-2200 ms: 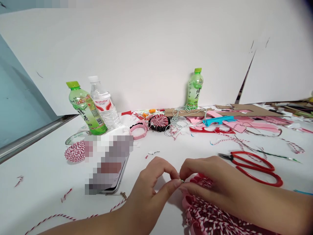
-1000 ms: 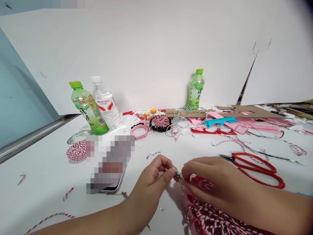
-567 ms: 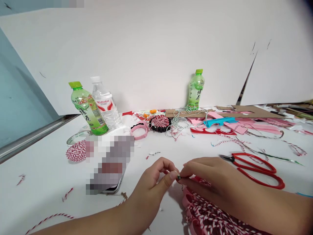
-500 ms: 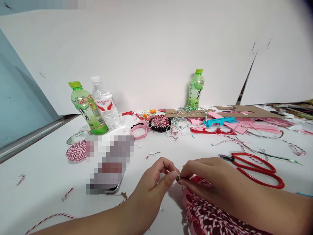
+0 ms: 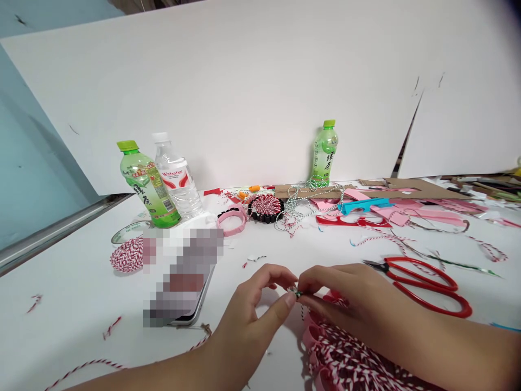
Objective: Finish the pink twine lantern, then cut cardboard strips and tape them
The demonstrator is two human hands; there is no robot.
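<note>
Thumb and fingertips of my left hand [image 5: 260, 304] pinch a small piece of green and white string [image 5: 297, 292] in the middle of the view. My right hand [image 5: 345, 290] grips the same piece from the other side, its fingertips nearly touching the left ones. The strands between them are too small to make out fully. Partly under my right hand and forearm lies a large coil of red and white cord [image 5: 358, 358] with pink loops [image 5: 312, 335] along its edge. Red-handled scissors [image 5: 427, 279] lie to the right of my right hand.
A phone [image 5: 197, 301], partly pixelated, lies left of my hands. Behind it stand a green bottle [image 5: 148, 187] and a clear bottle [image 5: 177, 179]. Another green bottle [image 5: 324, 155] stands at the white board. Tangled string [image 5: 303, 201], pink scraps [image 5: 443, 214] and cardboard [image 5: 431, 188] lie at the back.
The view has tilted slightly. My left thumb and index finger have spread a little wider apart, and more of the green and white string shows between the fingertips.
</note>
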